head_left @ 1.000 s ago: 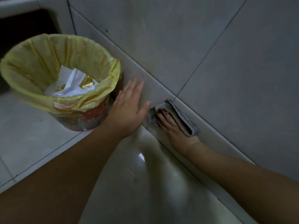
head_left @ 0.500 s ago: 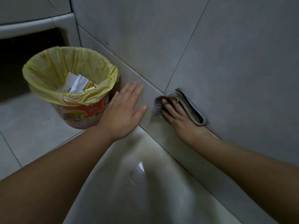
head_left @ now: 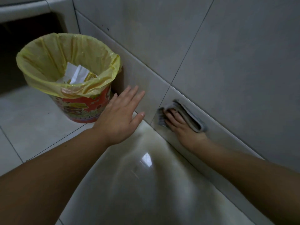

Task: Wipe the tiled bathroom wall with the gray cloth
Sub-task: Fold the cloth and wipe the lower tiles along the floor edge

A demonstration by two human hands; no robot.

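Yellow plastic liner (head_left: 48,62), thin and crinkled, folded over the rim of a round waste bin (head_left: 81,109) with a red printed side; set on the floor (head_left: 32,124) at its far edge, tight to the foot of the wall. Inside, crumpled white paper (head_left: 76,73). Pale floor tiles, smooth and glossy, with a bright reflection on the near one.

Just right of the bin, left grip (head_left: 120,114): open, fingers straight and together, thumb spread, palm turned to the low skirting tile (head_left: 154,88) along the floor's far edge. Looks laid there as a brace; whether truly touching, hard to tell. Holding nothing.

Farther right, past a slanting grout line (head_left: 162,103), gray cloth (head_left: 191,118): soft fabric folded into a thick pad, flattened against the next skirting tile just above the floor edge. Right grip (head_left: 181,125) on top of it, fingers stretched flat and pressing the pad to the tile, one fold lapping over the upper side of the hand. Thumb hidden, so no saying whether tucked into that fold.

Above and to the right, tiled wall (head_left: 235,62): large matt gray rectangles, hard and flat, with thin dark joints.

Judged step: wiping under way on the lowest course. Next move, by that reading: sliding the pad along the skirting or up onto the big tiles, with flat, even pressure to prevent bunching or snagging in the joints, and weight kept on the left grip for balance.
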